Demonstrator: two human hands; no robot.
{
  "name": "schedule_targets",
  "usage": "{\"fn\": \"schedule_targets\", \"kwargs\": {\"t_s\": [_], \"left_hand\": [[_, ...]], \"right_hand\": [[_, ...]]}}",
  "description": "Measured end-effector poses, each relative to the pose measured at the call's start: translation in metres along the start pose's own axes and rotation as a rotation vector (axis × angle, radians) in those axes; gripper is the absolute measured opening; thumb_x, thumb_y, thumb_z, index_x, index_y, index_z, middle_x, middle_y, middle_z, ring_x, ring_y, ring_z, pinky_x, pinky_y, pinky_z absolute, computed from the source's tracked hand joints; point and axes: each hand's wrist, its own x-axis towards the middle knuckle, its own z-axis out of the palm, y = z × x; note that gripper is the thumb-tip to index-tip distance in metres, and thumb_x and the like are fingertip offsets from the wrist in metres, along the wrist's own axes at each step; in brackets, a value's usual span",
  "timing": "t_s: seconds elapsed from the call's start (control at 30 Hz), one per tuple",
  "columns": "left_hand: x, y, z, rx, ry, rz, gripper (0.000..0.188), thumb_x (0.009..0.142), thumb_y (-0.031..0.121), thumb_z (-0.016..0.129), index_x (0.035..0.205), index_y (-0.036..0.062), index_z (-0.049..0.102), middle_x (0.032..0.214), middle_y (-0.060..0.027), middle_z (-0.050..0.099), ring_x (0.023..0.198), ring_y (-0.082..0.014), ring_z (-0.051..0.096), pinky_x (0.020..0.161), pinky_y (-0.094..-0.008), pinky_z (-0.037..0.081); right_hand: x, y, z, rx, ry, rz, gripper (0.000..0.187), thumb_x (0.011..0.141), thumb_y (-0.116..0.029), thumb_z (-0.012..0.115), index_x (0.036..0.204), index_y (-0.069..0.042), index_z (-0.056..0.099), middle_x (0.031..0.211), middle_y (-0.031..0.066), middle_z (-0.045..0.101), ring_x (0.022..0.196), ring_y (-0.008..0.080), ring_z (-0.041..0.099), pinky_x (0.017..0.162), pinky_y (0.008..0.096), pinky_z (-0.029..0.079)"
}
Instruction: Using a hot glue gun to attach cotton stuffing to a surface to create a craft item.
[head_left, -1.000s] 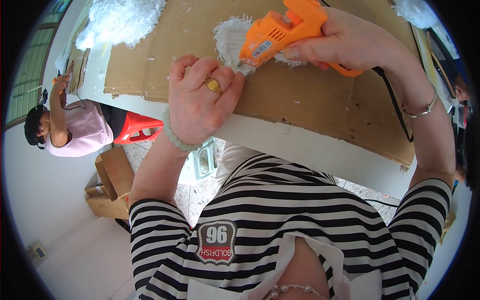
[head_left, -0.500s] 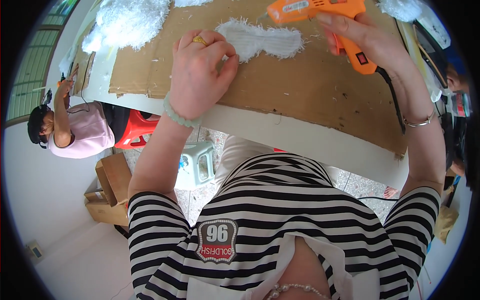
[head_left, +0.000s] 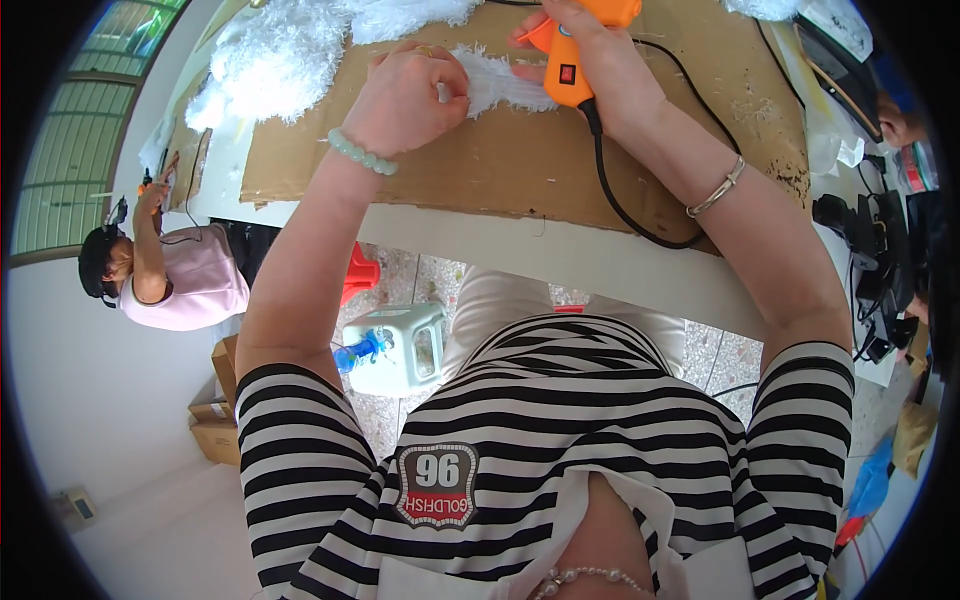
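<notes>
Head view: orange glue gun (head_left: 572, 50) nozzle points left.

Craft workshop; glue gun (head_left: 572, 48), fluff piles (head_left: 275, 55)

A pile of white fluff (head_left: 275, 60) lay at the far left of the cardboard sheet (head_left: 520, 165) covering the table (head_left: 560, 265). Under the table stood a pale green stool (head_left: 405, 345) and, beside it, a red stool (head_left: 358, 282). A person in pink (head_left: 165, 280) sat at the left, cardboard boxes (head_left: 218, 410) on the floor nearby. Dark gear and cables (head_left: 875, 270) crowded the right edge.
</notes>
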Motion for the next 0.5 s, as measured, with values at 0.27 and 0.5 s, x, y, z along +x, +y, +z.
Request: {"fn": "schedule_targets", "kwargs": {"t_s": [0.27, 0.5], "left_hand": [[0.012, -0.014, -0.005, 0.097, -0.107, 0.159, 0.004, 0.072, 0.004, 0.065, 0.074, 0.0013, 0.065, 0.088, -0.0061, 0.066, 0.084, -0.0237, 0.060, 0.073, -0.0305, 0.048], [-0.004, -0.019, -0.028, -0.521, 0.016, -0.185, 0.009, 0.081, 0.006, 0.065, 0.089, 0.0022, 0.066, 0.083, -0.0033, 0.064, 0.082, -0.0115, 0.059, 0.068, -0.0266, 0.048]], "right_hand": [[0.005, 0.010, -0.009, -0.027, -0.057, 0.015, 0.021, 0.092, -0.027, 0.058, 0.093, -0.006, 0.057, 0.078, 0.0052, 0.060, 0.069, 0.0166, 0.062, 0.061, 0.0302, 0.054], [0.002, 0.005, -0.009, -0.059, -0.060, 0.032, 0.027, 0.093, -0.031, 0.057, 0.088, -0.005, 0.058, 0.076, 0.0079, 0.062, 0.069, 0.0170, 0.062, 0.062, 0.0292, 0.053]]}}
